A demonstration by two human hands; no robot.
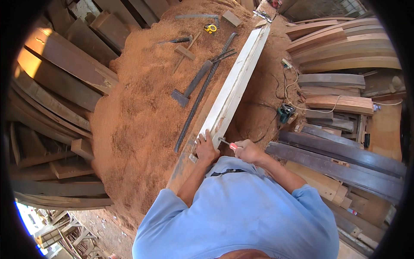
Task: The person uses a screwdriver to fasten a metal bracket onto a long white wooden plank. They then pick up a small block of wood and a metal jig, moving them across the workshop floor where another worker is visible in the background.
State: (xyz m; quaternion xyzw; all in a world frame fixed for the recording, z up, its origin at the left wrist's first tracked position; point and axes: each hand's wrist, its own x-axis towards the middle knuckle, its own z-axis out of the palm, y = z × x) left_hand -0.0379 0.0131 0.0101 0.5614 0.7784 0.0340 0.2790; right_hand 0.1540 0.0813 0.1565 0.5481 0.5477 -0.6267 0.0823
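Observation:
A long wooden beam with white-painted faces (233, 82) runs away from me, slanting to the far right. My left hand (205, 148) rests on its near end, fingers spread across the wood. In my right hand (250, 152) is a screwdriver (233, 146) with a red and white handle. Its shaft points left, and the tip meets the beam's right side close to the near end. Left of the beam lie a ribbed metal bar (202, 93) with a bent far end and a hammer (189, 85) with a dark handle. The far end of the beam meets a metal clamp (262, 16).
Sawdust (129, 125) covers the left side. On it lie a yellow tape measure (210, 28), a metal square (198, 17), a wooden marking gauge (185, 52) and a dark-handled tool (180, 39). A green power tool (285, 113) sits right, beside a loose cord (297, 105). Stacked boards (336, 149) flank both sides.

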